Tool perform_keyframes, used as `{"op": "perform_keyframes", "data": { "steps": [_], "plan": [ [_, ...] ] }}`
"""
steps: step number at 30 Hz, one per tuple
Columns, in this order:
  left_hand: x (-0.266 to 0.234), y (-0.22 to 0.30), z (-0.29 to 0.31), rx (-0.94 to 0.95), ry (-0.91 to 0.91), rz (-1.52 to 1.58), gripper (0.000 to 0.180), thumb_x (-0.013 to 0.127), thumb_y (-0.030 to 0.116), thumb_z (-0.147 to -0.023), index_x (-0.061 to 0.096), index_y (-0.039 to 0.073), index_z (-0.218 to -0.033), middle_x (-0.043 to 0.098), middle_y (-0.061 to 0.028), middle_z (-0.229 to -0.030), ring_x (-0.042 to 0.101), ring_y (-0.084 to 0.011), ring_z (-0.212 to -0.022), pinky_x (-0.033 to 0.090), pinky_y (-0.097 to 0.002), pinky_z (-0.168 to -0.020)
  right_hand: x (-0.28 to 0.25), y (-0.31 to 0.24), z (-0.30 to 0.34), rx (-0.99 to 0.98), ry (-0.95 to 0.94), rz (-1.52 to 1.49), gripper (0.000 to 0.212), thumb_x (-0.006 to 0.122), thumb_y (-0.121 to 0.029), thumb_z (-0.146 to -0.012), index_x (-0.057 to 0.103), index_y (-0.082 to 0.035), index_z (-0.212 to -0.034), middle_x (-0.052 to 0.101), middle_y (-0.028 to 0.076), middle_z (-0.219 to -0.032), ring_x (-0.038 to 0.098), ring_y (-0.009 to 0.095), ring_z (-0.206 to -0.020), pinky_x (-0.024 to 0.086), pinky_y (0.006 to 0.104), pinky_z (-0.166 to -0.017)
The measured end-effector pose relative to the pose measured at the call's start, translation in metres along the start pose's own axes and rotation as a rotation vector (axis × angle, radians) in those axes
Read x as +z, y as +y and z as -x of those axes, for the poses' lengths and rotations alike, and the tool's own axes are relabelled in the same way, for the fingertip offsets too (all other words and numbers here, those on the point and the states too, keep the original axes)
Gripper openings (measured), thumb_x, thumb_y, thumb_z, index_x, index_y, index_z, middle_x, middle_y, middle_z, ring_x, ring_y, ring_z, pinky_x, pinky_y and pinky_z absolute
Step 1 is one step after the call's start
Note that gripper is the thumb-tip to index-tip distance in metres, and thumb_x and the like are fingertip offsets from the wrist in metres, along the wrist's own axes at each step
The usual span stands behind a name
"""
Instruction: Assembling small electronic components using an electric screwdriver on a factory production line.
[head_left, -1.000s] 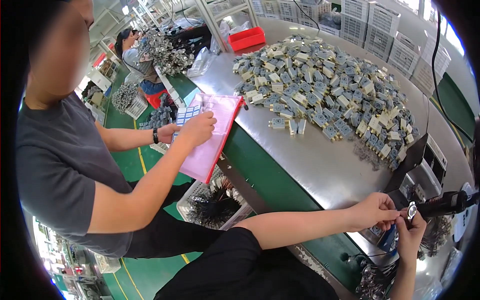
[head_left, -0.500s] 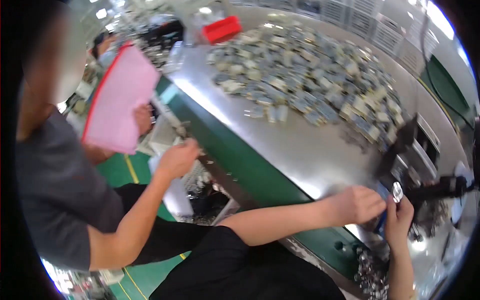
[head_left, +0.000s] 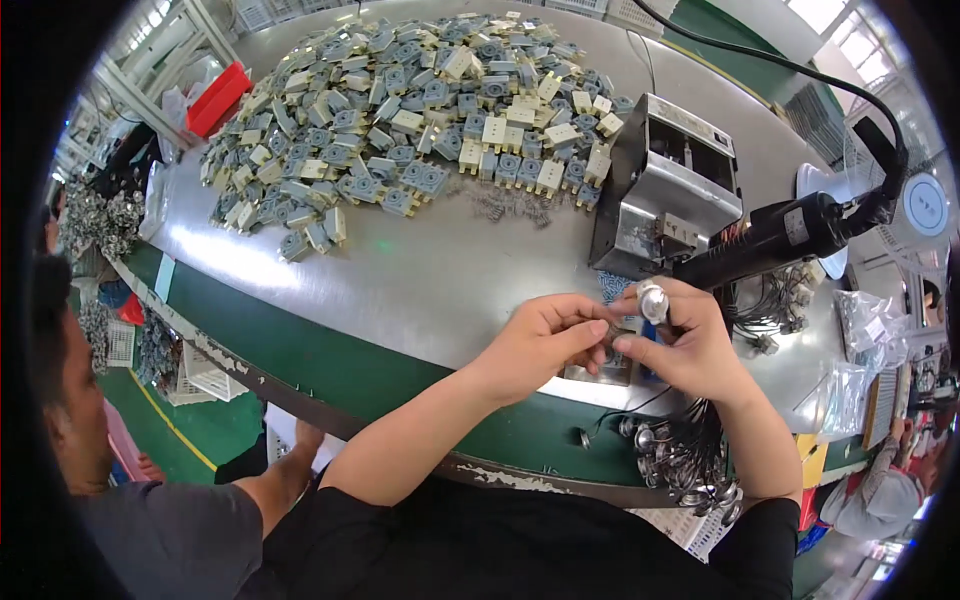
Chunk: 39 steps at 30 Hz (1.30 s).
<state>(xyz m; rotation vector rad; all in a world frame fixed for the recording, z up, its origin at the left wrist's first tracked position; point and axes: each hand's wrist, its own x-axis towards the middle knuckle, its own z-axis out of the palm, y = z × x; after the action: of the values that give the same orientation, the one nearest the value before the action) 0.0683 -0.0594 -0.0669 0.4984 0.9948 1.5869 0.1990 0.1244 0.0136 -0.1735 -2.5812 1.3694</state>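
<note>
My right hand (head_left: 700,345) has its fingers curled round a small shiny metal part with a rounded end (head_left: 653,302), which shows at the index finger. Thumb and fingers of my left hand (head_left: 550,338) are pinched together, almost meeting my right thumb. Whatever the left fingertips hold is too small and covered to name. Below and behind the hands sits a small metal tray (head_left: 605,372), partly hidden. Small blue screws (head_left: 615,287) lie just beyond the fingers. A black electric screwdriver (head_left: 770,238) on a mount points in from the right, close above my right hand.
A metal box-shaped machine (head_left: 670,185) stands beyond the screwdriver. Grey and cream blocks (head_left: 420,120) are heaped on the steel table (head_left: 400,270), with small springs (head_left: 510,203) before them. Wired metal parts (head_left: 690,455) hang at the near edge. A co-worker (head_left: 150,520) is at left.
The view has swung right, and the co-worker with the pink sheet now appears lower left. My left fingers have come to my right thumb; the metal part stays in my right hand.
</note>
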Motion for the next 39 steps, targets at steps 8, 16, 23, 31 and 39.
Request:
{"op": "perform_keyframes", "data": {
  "steps": [8, 16, 23, 31, 39],
  "plan": [
    [0.021, 0.003, -0.012, 0.050, 0.011, -0.024, 0.031, 0.076, 0.012, -0.097, 0.062, -0.006, -0.118, 0.075, -0.0124, -0.101, 0.074, -0.0176, -0.089, 0.059, -0.0317, -0.072, -0.009, 0.019, 0.029, 0.167, -0.065, -0.084, 0.013, 0.060, 0.002, -0.099, 0.061, -0.001, -0.111, 0.060, 0.002, -0.101, 0.056, 0.011, -0.094, 0.048, 0.0275, -0.084],
    [0.018, -0.023, -0.011, 0.768, 0.196, -0.559, 0.021, 0.078, 0.001, -0.089, 0.066, -0.002, -0.106, 0.074, -0.0149, -0.095, 0.075, -0.0222, -0.086, 0.062, -0.0349, -0.078, 0.006, 0.050, 0.011, 0.188, -0.038, 0.043, 0.024, 0.055, -0.015, -0.112, 0.062, 0.001, -0.096, 0.059, -0.004, -0.085, 0.049, 0.005, -0.080, 0.042, 0.0247, -0.071],
    [0.018, -0.031, -0.018, 0.471, 0.174, -0.160, 0.021, 0.073, 0.001, -0.092, 0.056, -0.003, -0.104, 0.070, -0.0131, -0.088, 0.071, -0.0188, -0.077, 0.059, -0.0341, -0.067, 0.005, 0.068, 0.012, 0.124, 0.047, 0.085, 0.017, 0.062, -0.012, -0.106, 0.068, 0.004, -0.102, 0.065, 0.004, -0.097, 0.055, 0.008, -0.083, 0.045, 0.0262, -0.070],
    [0.009, -0.008, -0.006, 0.073, 0.049, -0.024, 0.032, 0.079, 0.018, -0.098, 0.058, -0.002, -0.112, 0.076, -0.0149, -0.097, 0.076, -0.0188, -0.088, 0.059, -0.0279, -0.073, 0.003, 0.031, 0.018, 0.150, -0.026, 0.048, 0.013, 0.074, 0.003, -0.092, 0.069, 0.001, -0.104, 0.069, 0.006, -0.099, 0.066, 0.014, -0.092, 0.054, 0.0296, -0.081],
    [-0.003, -0.012, -0.009, 1.087, 0.236, -1.029, 0.026, 0.082, -0.001, -0.090, 0.059, 0.002, -0.102, 0.075, -0.0166, -0.106, 0.076, -0.0235, -0.098, 0.063, -0.0357, -0.077, 0.016, 0.009, -0.007, 0.098, 0.058, 0.219, 0.029, 0.068, -0.014, -0.099, 0.061, 0.006, -0.078, 0.060, 0.019, -0.071, 0.058, 0.033, -0.060, 0.045, 0.0414, -0.058]
  ]
}}
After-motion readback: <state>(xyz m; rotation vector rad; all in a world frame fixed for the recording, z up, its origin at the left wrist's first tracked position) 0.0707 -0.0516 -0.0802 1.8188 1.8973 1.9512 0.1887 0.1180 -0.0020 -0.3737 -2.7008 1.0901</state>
